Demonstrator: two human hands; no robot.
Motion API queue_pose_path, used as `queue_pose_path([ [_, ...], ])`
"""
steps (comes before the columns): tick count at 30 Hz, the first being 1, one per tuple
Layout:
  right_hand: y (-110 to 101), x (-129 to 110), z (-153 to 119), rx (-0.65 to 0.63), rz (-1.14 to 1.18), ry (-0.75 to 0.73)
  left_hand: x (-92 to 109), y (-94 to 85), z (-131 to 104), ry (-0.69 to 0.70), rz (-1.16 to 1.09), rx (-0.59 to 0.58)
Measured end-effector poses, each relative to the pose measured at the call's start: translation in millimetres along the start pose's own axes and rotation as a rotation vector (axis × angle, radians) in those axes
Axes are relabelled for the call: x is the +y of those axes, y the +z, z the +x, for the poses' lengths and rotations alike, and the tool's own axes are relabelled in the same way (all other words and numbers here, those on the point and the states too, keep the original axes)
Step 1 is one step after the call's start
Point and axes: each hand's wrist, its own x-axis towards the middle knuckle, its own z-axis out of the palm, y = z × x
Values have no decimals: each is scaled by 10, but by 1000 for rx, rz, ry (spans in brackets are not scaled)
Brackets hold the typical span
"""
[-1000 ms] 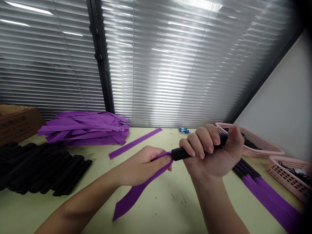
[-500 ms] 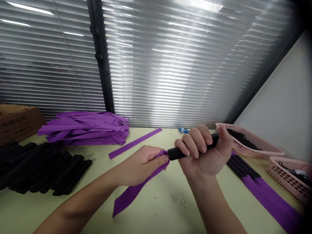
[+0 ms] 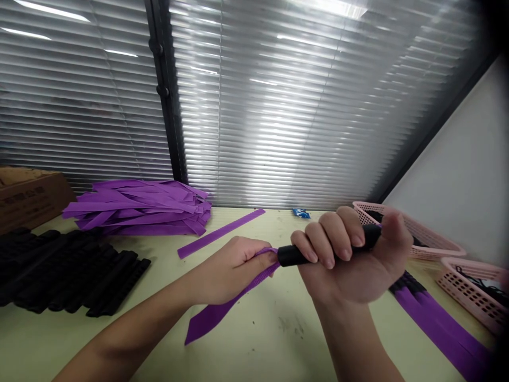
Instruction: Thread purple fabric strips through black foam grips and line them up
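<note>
My left hand [image 3: 238,270] pinches a purple strap [image 3: 212,321] near the middle of the view, its loose end hanging down to the left. The strap's gathered part runs into the near end of a black foam-like tube [image 3: 289,255]. My right hand [image 3: 345,260] is wrapped round that tube, palm turned up and thumb pointing up. A bit of purple shows at the tube's far end, by the right thumb. The stretch of strap inside the tube is hidden.
Behind on the left lies a heap of purple straps [image 3: 143,209], with a single strap [image 3: 220,233] beside it. Black tubes [image 3: 71,276] are piled at left near a cardboard box [image 3: 34,199]. Tubes with purple straps [image 3: 441,323] and pink baskets [image 3: 469,292] stand right. A blue packet [image 3: 301,213] lies behind.
My right hand and the tube have moved right and slightly down, away from the left hand. Purple now shows at the tube's far end. The left hand has hardly moved.
</note>
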Motion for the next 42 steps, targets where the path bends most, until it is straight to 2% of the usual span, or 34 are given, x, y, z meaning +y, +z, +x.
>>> queue_pose_path([
  [4,6,4,-3,-26,-11,-6,30,-3,-17,-23,4,14],
  [16,-20,49,0,-91,30,-28,21,-2,-21,40,45,31],
  [22,-8,41,-3,-74,5,-19,48,18,-57,91,124,56],
  [29,-70,53,11,-5,42,4,29,86,-75,195,472,178],
  [36,-59,46,13,50,54,8,-64,118,-41,378,894,311],
  [39,-47,49,11,50,49,5,-65,94,-25,373,872,285],
  [42,-47,50,11,30,37,17,-16,65,-35,294,662,195],
])
